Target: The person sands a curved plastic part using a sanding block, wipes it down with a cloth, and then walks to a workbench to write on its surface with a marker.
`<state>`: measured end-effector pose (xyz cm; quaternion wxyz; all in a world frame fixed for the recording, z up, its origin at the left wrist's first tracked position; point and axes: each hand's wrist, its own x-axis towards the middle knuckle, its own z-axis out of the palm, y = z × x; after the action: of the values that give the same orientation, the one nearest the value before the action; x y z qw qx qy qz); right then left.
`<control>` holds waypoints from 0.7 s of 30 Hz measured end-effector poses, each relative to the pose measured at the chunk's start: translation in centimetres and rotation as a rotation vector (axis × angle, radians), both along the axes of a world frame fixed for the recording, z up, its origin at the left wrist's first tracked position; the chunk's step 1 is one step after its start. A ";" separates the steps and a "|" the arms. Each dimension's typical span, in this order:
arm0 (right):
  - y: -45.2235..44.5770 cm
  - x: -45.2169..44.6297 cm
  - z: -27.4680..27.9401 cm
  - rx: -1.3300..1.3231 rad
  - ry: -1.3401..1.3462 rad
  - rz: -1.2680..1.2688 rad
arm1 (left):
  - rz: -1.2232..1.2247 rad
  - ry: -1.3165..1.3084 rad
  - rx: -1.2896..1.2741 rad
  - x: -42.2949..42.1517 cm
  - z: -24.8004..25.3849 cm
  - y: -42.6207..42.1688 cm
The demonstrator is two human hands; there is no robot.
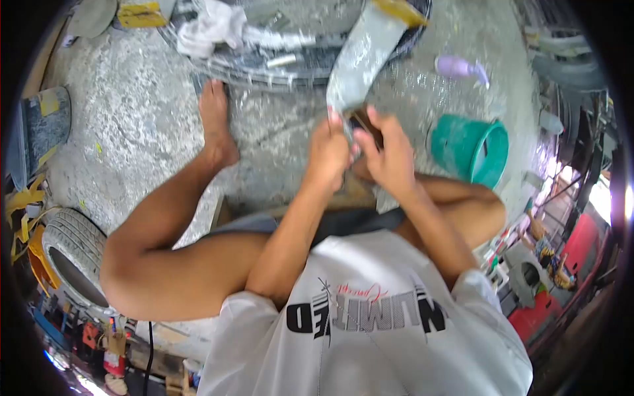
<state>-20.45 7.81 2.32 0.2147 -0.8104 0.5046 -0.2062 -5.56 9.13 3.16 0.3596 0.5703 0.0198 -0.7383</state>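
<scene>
Both hands meet in front of my body, above the concrete floor. My left hand [328, 153] is closed, thumb up, at the lower end of a long grey curved strip [360, 63] with a wet-looking surface. Close beside it, my right hand [391, 153] closes thumb and fingers around a small dark brown flat piece [367, 127]; its kind is unclear. The strip's far end is yellow and lies over a black ring-shaped part [297, 74] smeared with white. My fingers hide where the strip and the brown piece end.
A white cloth [212, 30] and a short white stick [282, 61] lie on the black part. To the right are a green bucket [462, 148] on its side and a purple bottle [456, 66]. A tyre [74, 254] and a grey container [49, 125] stand left.
</scene>
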 end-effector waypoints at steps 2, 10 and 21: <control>-3.5 1.4 -0.5 -0.052 0.205 -0.013 | 0.034 -0.052 -0.037 -1.1 -1.1 0.4; -3.6 0.2 0.6 -0.053 0.142 0.026 | 0.068 -0.019 -0.034 -1.3 -0.4 0.4; -1.0 0.3 2.8 0.126 0.121 0.037 | 0.099 -0.103 -0.122 -1.2 -0.8 0.5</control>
<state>-20.14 6.78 5.16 0.2379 -0.8155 0.5137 -0.1208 -6.74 9.58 2.33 0.4303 0.5830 -0.0154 -0.6890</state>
